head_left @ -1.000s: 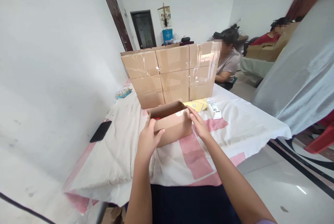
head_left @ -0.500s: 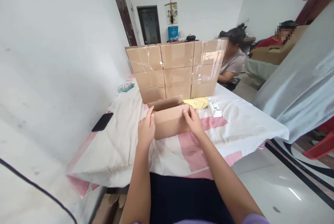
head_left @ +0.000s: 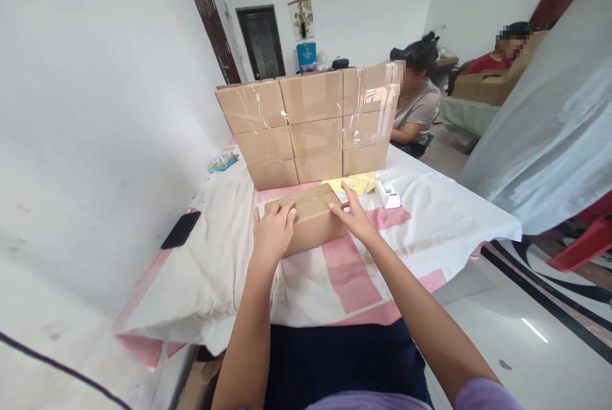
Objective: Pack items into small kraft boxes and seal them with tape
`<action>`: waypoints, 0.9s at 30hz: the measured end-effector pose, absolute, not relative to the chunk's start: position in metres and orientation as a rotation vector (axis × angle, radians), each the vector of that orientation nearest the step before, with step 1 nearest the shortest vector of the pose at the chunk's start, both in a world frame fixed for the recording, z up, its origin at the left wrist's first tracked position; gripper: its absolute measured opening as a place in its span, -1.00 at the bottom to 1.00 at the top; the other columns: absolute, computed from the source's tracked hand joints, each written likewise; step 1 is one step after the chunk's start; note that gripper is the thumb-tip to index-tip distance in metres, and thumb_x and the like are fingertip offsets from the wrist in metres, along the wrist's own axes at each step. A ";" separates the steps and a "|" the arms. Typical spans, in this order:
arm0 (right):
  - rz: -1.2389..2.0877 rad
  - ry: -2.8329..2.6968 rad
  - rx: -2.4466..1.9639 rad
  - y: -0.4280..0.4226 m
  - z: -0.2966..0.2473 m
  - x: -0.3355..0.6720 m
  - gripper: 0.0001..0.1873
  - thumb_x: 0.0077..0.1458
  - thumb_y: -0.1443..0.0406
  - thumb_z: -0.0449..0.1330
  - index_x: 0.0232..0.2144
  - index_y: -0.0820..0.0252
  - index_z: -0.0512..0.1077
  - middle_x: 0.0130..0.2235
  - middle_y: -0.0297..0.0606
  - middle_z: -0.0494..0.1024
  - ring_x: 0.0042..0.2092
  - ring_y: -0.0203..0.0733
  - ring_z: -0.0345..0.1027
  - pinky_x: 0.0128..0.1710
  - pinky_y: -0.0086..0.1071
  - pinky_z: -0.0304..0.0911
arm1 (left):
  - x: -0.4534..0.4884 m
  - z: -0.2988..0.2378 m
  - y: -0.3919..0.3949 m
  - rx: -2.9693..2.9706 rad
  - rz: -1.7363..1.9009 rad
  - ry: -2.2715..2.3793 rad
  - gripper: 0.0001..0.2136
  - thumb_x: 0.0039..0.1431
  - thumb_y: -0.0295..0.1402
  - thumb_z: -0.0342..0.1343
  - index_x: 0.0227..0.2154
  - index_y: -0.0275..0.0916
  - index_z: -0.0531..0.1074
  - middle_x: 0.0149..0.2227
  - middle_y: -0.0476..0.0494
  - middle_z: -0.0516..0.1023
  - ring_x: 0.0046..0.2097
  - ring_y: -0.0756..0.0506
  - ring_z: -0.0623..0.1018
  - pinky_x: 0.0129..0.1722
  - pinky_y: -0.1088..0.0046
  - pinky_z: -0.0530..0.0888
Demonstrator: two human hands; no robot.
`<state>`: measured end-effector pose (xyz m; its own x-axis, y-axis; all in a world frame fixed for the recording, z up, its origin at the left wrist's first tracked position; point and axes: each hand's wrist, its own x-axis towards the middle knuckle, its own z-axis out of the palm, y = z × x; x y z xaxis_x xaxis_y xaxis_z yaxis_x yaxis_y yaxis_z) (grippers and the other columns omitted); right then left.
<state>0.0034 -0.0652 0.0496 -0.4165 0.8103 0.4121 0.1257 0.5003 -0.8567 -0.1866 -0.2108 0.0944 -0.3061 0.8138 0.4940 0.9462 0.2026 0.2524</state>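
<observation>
A small brown cardboard box (head_left: 315, 233) rests on the cloth-covered table in front of me, its top flaps folded down. My left hand (head_left: 273, 226) lies over the box's left end, fingers spread on the top. At the right end is my right hand (head_left: 351, 211), thumb on the top edge and fingers apart beside the corner. Neither hand is wrapped round the box. Just behind the box stands a stack of brown boxes (head_left: 315, 123) bound with clear tape.
Yellow paper (head_left: 351, 185) and a small white device (head_left: 386, 192) lie right of the box. A black phone (head_left: 180, 230) and a blue packet (head_left: 223, 162) lie on the left. A co-worker (head_left: 415, 104) sits behind the stack; another person (head_left: 495, 62) sits farther right.
The box's raised flaps have gone down, so its top is now covered. My left hand has moved onto the top, and my right hand's fingers have spread. The view has shifted slightly.
</observation>
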 end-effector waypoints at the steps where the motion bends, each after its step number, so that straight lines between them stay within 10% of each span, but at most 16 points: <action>1: 0.965 -1.827 -0.809 -0.058 0.049 0.011 -0.13 0.17 -0.05 0.22 0.43 0.04 0.12 0.42 0.04 0.16 0.13 0.02 0.40 0.11 -0.09 0.36 | -0.184 0.094 -0.210 -1.681 -0.721 -2.212 -0.59 0.41 -0.16 -0.09 0.16 -0.08 0.51 0.01 -0.34 0.59 0.05 -0.38 0.55 0.33 -0.38 0.03; 7: 0.708 -1.433 -1.373 0.025 0.057 0.096 -0.52 0.20 0.08 0.10 -0.01 0.26 0.53 0.14 0.04 0.50 -0.02 -0.04 0.42 0.07 -0.16 0.33 | -0.179 0.081 -0.203 -1.695 -0.600 -2.164 -0.43 0.28 0.08 0.08 0.19 -0.17 0.50 0.04 -0.49 0.49 0.13 -0.56 0.42 0.24 -0.42 0.13; 13: 1.041 -1.444 -1.718 0.077 0.064 0.137 -0.68 0.22 0.18 0.16 -0.43 0.30 0.54 -0.37 -0.15 0.55 -0.51 -0.31 0.23 -0.50 -0.37 0.17 | -0.180 0.073 -0.208 -1.665 -0.419 -2.080 -0.42 0.35 0.08 -0.04 0.26 -0.16 0.42 0.13 -0.41 0.46 0.10 -0.43 0.44 0.19 -0.17 0.31; 20: 1.321 -1.383 -1.986 0.109 0.072 0.122 -0.77 0.25 0.23 0.26 -0.36 0.31 0.47 -0.51 -0.36 0.36 -0.59 -0.42 0.03 -0.65 -0.46 -0.06 | -0.178 0.077 -0.214 -1.653 -0.392 -2.112 -0.42 0.34 0.07 0.00 0.28 -0.13 0.40 0.16 -0.37 0.46 0.13 -0.41 0.44 0.18 -0.08 0.34; 27: 1.419 -1.191 -2.068 0.117 0.070 0.103 -0.66 0.35 0.15 0.22 0.05 0.23 0.45 -0.03 -0.17 0.54 -0.15 -0.19 0.50 -0.19 -0.25 0.50 | -0.175 0.075 -0.217 -1.654 -0.424 -2.077 -0.44 0.35 0.05 0.01 0.28 -0.13 0.39 0.17 -0.38 0.45 0.15 -0.39 0.44 0.20 -0.10 0.33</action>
<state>0.1029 0.1171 0.0699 0.1392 0.8005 -0.5829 0.4355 -0.5781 -0.6900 -0.1754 -0.2171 0.0748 -0.1804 0.8336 0.5221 0.9715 0.2339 -0.0379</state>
